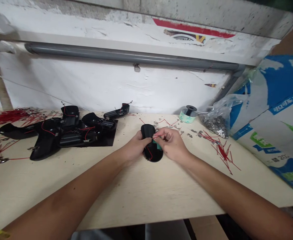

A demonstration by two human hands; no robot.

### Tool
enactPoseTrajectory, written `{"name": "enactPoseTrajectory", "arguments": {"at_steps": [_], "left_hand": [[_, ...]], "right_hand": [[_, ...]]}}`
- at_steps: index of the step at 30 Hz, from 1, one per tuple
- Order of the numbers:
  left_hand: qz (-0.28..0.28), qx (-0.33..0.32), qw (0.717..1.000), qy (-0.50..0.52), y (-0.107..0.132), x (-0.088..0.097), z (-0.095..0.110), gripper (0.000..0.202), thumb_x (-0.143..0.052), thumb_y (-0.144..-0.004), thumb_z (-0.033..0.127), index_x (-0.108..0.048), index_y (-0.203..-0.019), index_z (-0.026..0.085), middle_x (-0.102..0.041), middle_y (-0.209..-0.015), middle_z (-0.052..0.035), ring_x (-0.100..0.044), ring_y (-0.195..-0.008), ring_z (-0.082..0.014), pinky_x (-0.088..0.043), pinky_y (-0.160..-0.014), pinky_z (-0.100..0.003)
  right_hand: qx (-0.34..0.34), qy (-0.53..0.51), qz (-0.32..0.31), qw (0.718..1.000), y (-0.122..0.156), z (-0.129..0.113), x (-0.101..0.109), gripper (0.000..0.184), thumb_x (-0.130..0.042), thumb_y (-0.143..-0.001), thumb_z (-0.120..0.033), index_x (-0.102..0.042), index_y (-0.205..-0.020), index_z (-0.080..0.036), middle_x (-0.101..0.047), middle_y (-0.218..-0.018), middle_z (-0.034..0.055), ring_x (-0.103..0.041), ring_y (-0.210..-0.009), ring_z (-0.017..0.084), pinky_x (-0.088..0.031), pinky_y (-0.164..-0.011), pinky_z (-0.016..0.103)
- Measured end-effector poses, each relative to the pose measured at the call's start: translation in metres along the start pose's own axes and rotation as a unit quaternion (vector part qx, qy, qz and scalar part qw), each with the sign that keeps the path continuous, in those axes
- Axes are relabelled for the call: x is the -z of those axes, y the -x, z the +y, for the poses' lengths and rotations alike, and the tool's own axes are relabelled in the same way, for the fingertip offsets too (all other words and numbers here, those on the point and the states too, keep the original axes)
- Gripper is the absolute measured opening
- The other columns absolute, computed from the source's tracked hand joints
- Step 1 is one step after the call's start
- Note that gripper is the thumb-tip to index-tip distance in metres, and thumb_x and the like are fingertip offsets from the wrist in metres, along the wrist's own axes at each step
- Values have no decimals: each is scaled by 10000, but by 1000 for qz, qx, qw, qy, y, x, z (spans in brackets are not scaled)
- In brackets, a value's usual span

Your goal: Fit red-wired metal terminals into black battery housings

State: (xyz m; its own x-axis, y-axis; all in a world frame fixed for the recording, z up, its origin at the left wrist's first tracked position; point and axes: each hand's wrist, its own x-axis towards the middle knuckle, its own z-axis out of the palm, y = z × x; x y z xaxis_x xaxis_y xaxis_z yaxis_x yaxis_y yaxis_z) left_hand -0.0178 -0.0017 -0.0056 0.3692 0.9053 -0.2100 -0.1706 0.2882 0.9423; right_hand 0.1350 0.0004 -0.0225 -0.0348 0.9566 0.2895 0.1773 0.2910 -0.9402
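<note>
A black plastic housing (153, 155) with an open hollow side lies on the table in front of me, a red wire running inside its lower end. My left hand (135, 146) grips its left edge, the thumb laid across the middle. From the right, my right hand (173, 143) pinches a short red wire (159, 136) between thumb and fingertips, just over the housing. Something green shows in the housing beneath the right fingers, partly hidden. Small metal pieces and more red wires lie right behind my hands.
Several similar black housings (46, 140) are heaped at the left on a dark sheet, near a pile of red wires (8, 118). A tape roll (187, 115), a bag of metal parts (215, 121) and loose red wires (223, 151) lie right. A large blue-white package (274, 120) borders the table.
</note>
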Motion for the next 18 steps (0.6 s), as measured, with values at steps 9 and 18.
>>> {"name": "enactPoseTrajectory", "arguments": {"at_steps": [9,18], "left_hand": [[24,3,998,58,1,1,1,336,-588,-848,162,-494,-1169,184,-631,-913,-39,-604,-734,-146,-439,-606,-237],[14,-14,982,186,-5,9,6,359,-488,-953,303,-480,-1286,171,-620,-1241,-152,-634,-1060,-256,-497,-831,-353]], "right_hand": [[4,-45,32,998,-2,-2,7,228,-710,-781,-396,-628,-810,-186,-543,-642,-11,-504,-560,136,-440,-525,274],[-183,-143,-53,971,-4,-12,37,426,-702,-777,-572,-500,-905,-220,-557,-676,-35,-365,-411,70,-337,-365,200]]}}
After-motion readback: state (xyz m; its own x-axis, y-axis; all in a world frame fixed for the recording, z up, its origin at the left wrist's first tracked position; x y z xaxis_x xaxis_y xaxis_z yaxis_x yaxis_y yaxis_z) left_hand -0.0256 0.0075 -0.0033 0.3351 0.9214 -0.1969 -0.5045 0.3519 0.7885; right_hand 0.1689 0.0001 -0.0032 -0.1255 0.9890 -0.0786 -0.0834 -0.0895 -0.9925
